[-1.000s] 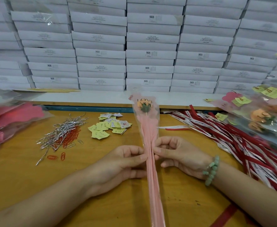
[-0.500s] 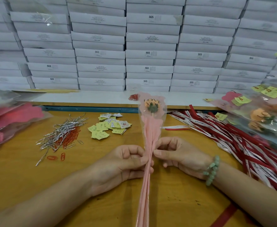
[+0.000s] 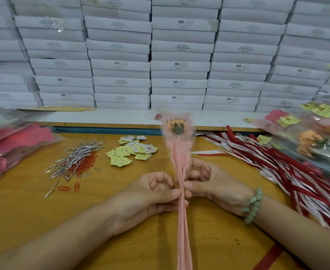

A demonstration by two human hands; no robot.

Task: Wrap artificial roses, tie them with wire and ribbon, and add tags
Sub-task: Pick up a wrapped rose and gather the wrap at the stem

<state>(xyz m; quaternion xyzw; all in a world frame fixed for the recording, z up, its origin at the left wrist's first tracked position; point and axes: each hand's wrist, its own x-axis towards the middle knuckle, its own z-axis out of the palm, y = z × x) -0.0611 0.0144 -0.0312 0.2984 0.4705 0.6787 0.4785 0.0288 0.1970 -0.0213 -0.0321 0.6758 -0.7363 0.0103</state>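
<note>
Being pinched at its gathered waist by the left hand [image 3: 152, 193] and the right hand [image 3: 212, 189] above the worktop [image 3: 23, 211], the wrapped rose [image 3: 179, 152] could be let unfold if either grip was loosened before wiring.

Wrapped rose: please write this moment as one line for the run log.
step: wrapping | left hand: pinches wrapped rose | right hand: pinches wrapped rose | wires: lying on table

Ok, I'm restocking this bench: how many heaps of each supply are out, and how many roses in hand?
Silver wire ties: 1 heap
Orange paper clips: 1 heap
Paper tags: 1 heap
Red and white ribbons: 1 heap
Wrapped rose, pinched by left hand and right hand: 1
Total: 4 heaps, 1 rose
</note>
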